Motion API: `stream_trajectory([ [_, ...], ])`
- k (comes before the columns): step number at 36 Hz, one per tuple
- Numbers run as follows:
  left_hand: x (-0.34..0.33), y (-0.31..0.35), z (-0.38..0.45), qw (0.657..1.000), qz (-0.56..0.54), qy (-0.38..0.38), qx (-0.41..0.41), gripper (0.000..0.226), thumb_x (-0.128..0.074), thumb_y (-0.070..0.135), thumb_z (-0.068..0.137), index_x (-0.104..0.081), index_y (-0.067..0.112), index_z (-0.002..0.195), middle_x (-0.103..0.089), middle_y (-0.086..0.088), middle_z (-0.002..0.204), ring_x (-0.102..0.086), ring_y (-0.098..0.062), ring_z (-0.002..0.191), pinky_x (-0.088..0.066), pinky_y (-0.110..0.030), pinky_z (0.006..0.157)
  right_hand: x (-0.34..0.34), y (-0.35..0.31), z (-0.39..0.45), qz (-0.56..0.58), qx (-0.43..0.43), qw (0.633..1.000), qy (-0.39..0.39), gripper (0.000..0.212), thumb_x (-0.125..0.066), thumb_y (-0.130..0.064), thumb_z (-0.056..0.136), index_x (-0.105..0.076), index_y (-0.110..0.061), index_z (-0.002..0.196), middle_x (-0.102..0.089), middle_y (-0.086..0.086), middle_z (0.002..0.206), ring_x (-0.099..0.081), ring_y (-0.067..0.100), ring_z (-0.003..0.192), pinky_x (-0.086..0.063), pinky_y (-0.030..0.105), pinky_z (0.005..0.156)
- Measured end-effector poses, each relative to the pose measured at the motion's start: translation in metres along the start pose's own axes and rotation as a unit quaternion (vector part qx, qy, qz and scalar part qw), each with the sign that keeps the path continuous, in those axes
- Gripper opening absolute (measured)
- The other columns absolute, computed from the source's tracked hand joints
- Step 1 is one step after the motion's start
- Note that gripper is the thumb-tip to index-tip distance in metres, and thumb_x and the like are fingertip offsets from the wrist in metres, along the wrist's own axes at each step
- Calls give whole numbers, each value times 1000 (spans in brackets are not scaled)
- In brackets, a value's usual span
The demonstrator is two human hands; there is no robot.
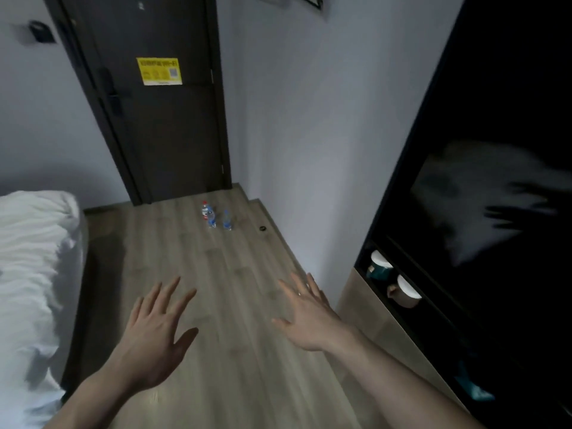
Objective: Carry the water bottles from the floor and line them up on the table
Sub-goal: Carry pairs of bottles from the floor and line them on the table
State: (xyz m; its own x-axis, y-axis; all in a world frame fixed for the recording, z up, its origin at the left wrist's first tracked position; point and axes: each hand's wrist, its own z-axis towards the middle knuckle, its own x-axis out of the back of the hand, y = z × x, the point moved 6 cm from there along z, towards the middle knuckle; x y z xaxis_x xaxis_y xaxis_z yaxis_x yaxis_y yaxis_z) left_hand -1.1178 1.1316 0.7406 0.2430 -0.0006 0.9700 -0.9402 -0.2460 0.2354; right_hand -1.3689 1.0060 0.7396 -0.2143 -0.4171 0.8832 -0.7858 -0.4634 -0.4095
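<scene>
Three small clear water bottles stand upright on the wooden floor near the dark door: one with a red cap and red label (205, 209), one with a blue label just in front of it (211, 218), and a third to the right (227, 220). My left hand (158, 326) and my right hand (305, 314) are stretched out palm-down over the floor, fingers spread, holding nothing. Both hands are well short of the bottles. No table top is in view.
A bed with white bedding (31, 274) fills the left side. A dark cabinet (495, 150) stands on the right, with mugs (405, 292) on a low shelf. A small dark round object (263, 228) lies by the wall. A strip of wooden floor (235, 366) runs between bed and cabinet.
</scene>
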Motion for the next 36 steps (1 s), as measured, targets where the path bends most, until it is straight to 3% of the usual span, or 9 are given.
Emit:
stream_trajectory([
  [8, 10, -81, 113, 1000, -8, 6, 16, 74, -52, 56, 95, -20, 37, 158, 4, 2, 169, 11, -27, 154, -2, -49, 124, 14, -49, 137, -20, 18, 1000, -15, 81, -52, -52, 94, -5, -35, 157, 11, -7, 166, 15, 29, 151, -4, 50, 123],
  [17, 34, -183, 253, 1000, 6, -14, -22, 73, -48, 55, 97, -13, 37, 159, 10, 1, 168, 17, -27, 153, 5, -42, 122, 4, -97, 289, -5, -35, 999, -19, 80, -51, -55, 93, -5, -39, 156, 12, -8, 165, 18, 26, 151, -3, 47, 124],
  [22, 50, -227, 324, 997, 35, -44, -47, 73, -46, 54, 98, -12, 35, 159, 11, 1, 168, 12, -30, 154, 2, -43, 123, 3, -118, 355, 8, -63, 998, -22, 81, -49, -58, 92, -3, -39, 156, 12, -9, 165, 18, 25, 151, -2, 46, 124],
  [36, 53, -305, 506, 996, 19, -68, -59, 72, -48, 52, 97, -12, 36, 159, 14, 3, 168, 17, -26, 153, 9, -40, 120, 25, -120, 541, 25, -80, 996, -16, 81, -46, -64, 92, -1, -42, 156, 12, -12, 165, 15, 24, 151, -6, 46, 124],
])
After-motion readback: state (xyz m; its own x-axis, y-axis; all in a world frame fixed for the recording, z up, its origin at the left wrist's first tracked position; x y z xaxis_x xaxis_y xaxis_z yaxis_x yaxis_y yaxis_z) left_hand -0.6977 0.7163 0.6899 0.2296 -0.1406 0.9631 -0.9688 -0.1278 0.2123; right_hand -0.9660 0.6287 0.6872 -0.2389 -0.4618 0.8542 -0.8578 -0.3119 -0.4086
